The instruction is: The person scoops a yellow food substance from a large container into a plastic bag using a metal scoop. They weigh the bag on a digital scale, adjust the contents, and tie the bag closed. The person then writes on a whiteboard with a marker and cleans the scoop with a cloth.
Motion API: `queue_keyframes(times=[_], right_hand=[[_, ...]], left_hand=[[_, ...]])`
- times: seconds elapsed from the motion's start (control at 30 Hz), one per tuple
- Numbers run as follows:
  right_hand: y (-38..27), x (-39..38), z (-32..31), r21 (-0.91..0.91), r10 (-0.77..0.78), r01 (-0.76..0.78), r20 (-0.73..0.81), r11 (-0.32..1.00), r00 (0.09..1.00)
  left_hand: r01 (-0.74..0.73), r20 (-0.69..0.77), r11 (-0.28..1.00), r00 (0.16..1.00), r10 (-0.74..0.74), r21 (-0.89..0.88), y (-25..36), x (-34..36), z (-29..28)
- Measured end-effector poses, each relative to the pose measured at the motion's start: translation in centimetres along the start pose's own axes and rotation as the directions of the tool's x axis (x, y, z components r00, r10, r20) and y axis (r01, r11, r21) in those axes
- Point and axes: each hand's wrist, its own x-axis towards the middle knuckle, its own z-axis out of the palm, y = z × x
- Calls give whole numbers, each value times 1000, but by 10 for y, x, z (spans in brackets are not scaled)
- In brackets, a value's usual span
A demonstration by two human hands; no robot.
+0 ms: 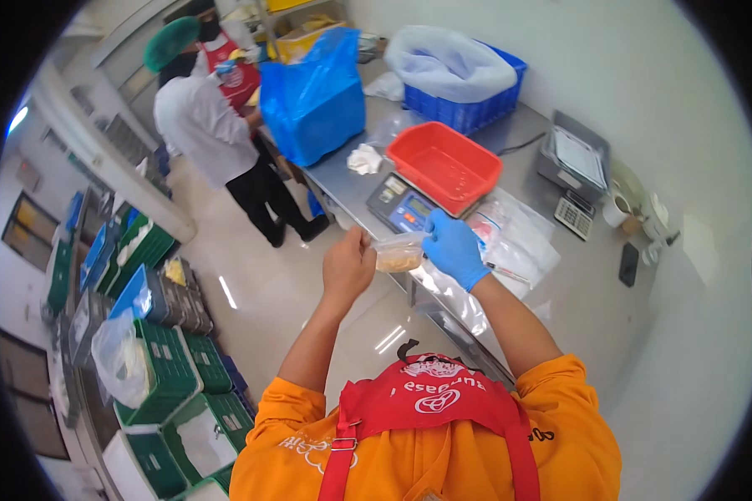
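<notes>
Between my two hands hangs a small clear plastic bag [399,253] with pale, tan contents that I cannot make out. My bare left hand [348,262] pinches the bag's left top corner. My right hand [454,248], in a blue glove, grips its right top corner. The bag is held up in front of the steel table's edge. Just beyond it stands a digital scale [403,205] with a blue panel. A red plastic tub [444,165] rests on the scale, with a few small bits inside.
Clear plastic bags [518,242] and a pen [507,273] lie right of my gloved hand. Farther right are a calculator [574,215], a grey tray [573,156] and a phone [628,265]. A blue bag [312,100] and lined blue crate [468,108] stand behind. Two people work at far left; green crates [154,371] line the left.
</notes>
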Motion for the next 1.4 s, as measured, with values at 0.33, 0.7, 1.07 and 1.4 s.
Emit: queue_keyframes(times=[0.33,0.7,1.07,1.4], right_hand=[[-43,-1,116,788,-24,-612,614,68,789],[-113,-31,58,167,-452,420,306,892,838],[-152,0,-32,203,-565,558,-27,805,825],[-97,-38,-78,-439,-559,359,-524,824,643]], left_hand=[[504,504,77,863,-23,-860,-53,-67,-44],[229,228,383,972,-48,-895,-51,-74,-80],[410,551,384,722,417,-828,-3,-34,-23],[307,677,696,651,344,-649,13,-19,24]])
